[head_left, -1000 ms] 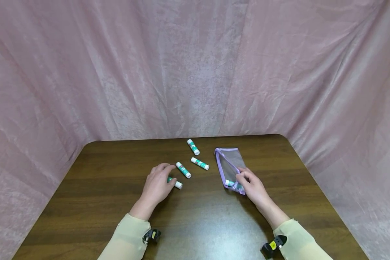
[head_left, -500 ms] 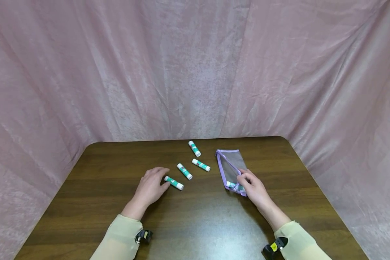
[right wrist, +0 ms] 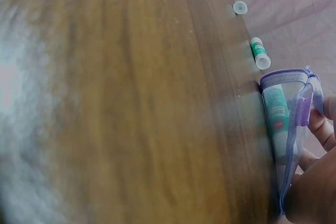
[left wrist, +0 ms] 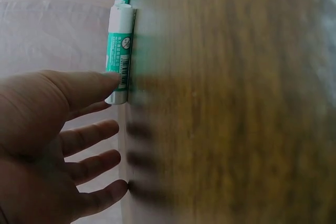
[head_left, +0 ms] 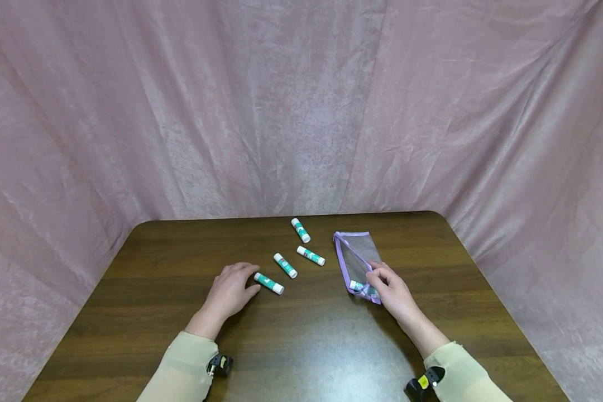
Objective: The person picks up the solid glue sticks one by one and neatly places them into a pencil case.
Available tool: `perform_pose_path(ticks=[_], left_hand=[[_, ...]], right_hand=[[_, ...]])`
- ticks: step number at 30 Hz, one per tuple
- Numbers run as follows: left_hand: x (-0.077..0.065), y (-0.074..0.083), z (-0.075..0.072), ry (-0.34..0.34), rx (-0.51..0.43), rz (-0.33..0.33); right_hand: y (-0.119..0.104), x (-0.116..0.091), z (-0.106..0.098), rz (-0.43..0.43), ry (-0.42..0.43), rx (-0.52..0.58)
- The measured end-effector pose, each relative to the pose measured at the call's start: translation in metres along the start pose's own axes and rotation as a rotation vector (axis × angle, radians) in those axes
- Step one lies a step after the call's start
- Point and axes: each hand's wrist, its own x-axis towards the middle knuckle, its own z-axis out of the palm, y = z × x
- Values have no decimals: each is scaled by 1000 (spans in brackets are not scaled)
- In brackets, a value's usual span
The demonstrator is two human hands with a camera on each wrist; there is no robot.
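Above a glossy, wood-grained worktop (head_left: 301, 340), a person's left hand (head_left: 229, 290) is curving beside the nearest tube (head_left: 268, 283), a smooth green-and-white cylinder, its grip slack; whether the thumb is touching it, I cannot tell from here. The right hand (head_left: 393, 289) is pinching a grey mesh pouch (head_left: 365, 244) by its purple-trimmed edge in a firm grip, and an enclosed tube (right wrist: 278, 114) is showing through the sheer weave. A second tube (head_left: 285, 266), a third tube (head_left: 311, 255) and a fourth tube (head_left: 301, 230) are lying between, while pink, velvety drapery (head_left: 231, 111) is hanging in soft folds behind.
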Motion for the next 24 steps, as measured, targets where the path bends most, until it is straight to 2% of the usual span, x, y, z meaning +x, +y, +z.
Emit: perform_pose_path(ticks=[7, 24], left_hand=[[1, 0, 2, -13, 4, -10], [1, -1, 4, 16, -5, 1]], right_hand=[[1, 0, 0, -6, 3, 8], [3, 2, 2, -7, 13, 3]])
